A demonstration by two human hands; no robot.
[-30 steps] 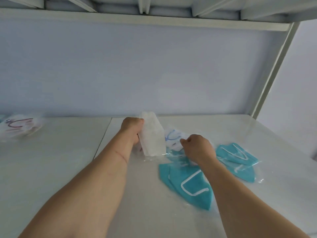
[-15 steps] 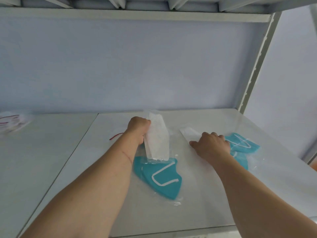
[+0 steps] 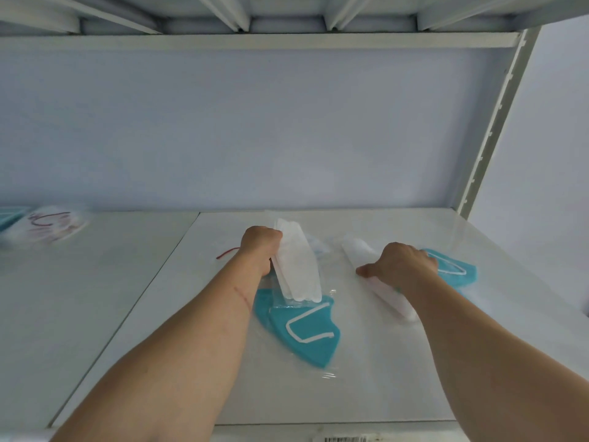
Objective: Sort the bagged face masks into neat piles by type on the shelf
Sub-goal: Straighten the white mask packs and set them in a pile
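On the glossy white shelf [image 3: 398, 378], my left hand [image 3: 259, 247], at centre frame, curls its fingers around a stack of white bagged masks [image 3: 298, 266]. The stack is long, flat and softly matte, held tilted up off the surface, its lower end hanging over a teal mask [image 3: 306, 336] that lies just below. That teal mask is fin-shaped with a white ear loop, sealed in a clear, crinkled plastic bag that catches the light along its lower edge.

To the right of centre, my right hand [image 3: 403, 266] is closed, knuckles up, over a second white bagged mask [image 3: 382, 290], a narrow pale strip that runs diagonally from above the hand to the lower right; I cannot tell how the fingers lie beneath. Just beyond that hand, touching its far side, lies another teal bagged mask [image 3: 459, 272].

A thin red loop [image 3: 228, 252] shows left of my left wrist. In the left of the frame, well apart from my hands, a blurred bagged mask with red loops [image 3: 54, 223] rests on the neighbouring shelf panel. A pale blue wall [image 3: 287, 122] backs the shelf, with a slotted metal upright [image 3: 497, 122] at the right.
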